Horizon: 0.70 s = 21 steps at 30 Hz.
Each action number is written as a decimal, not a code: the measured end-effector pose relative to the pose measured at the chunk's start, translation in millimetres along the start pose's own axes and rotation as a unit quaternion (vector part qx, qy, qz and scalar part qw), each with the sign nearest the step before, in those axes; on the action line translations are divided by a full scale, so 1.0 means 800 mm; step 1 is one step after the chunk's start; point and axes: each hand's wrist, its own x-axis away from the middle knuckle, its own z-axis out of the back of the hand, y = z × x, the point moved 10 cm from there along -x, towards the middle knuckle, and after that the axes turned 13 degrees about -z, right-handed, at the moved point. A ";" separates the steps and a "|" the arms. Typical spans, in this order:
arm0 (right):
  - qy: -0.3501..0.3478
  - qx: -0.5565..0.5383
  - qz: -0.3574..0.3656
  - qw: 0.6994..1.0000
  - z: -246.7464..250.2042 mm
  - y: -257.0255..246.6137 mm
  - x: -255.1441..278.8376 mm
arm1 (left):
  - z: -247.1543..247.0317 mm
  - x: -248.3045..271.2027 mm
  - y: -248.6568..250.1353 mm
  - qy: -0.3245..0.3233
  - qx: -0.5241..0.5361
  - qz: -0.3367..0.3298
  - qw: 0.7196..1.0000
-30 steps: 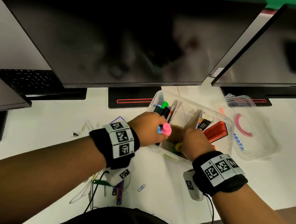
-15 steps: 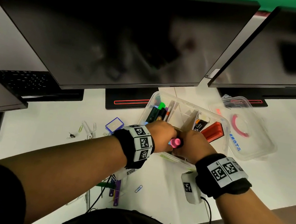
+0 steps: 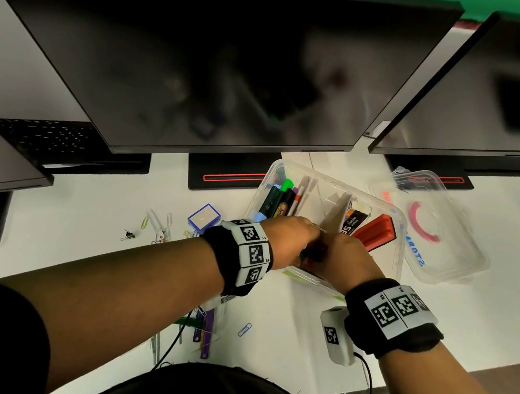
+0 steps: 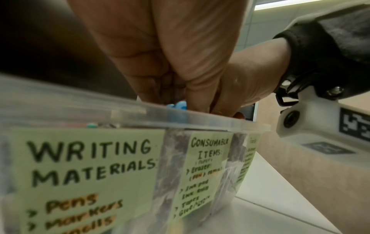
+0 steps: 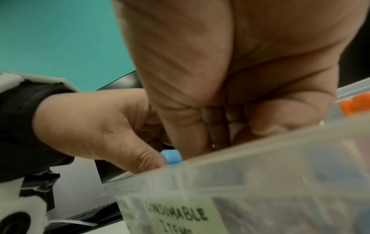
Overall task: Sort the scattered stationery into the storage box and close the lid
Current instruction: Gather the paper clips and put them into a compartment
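Note:
The clear storage box stands open on the white desk, with green labels on its front wall. Both hands reach down into its near side, knuckles touching. My left hand pinches a blue-capped marker just inside the rim, its cap beside the thumb. My right hand curls its fingers round a dark ribbed marker barrel; a bit of pink shows beneath the hands. Several markers lie in the left compartment and a red stapler in the right one. The lid lies right of the box.
Loose stationery lies left and in front of the box: a blue-framed little box, clear clips, a binder clip, a paper clip, purple pens. Two dark monitors overhang the back of the desk.
My left hand has moved right from the left compartment to meet the right hand at the box's near middle. The pink cap, plain before, is now almost hidden between the hands.

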 end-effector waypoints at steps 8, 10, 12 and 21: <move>0.025 -0.009 0.010 1.000 0.024 -0.033 0.004 | 0.058 0.063 -0.061 0.137 0.026 0.056 0.989; 0.032 -0.030 0.037 0.998 0.026 -0.060 0.009 | 0.075 0.095 -0.096 0.174 0.027 0.102 0.979; 0.030 -0.039 0.068 0.996 0.023 -0.092 0.020 | 0.077 0.126 -0.137 0.178 0.020 0.154 0.972; -0.111 0.076 0.191 0.972 -0.130 -0.189 0.040 | -0.028 0.196 -0.238 0.005 0.021 0.279 0.960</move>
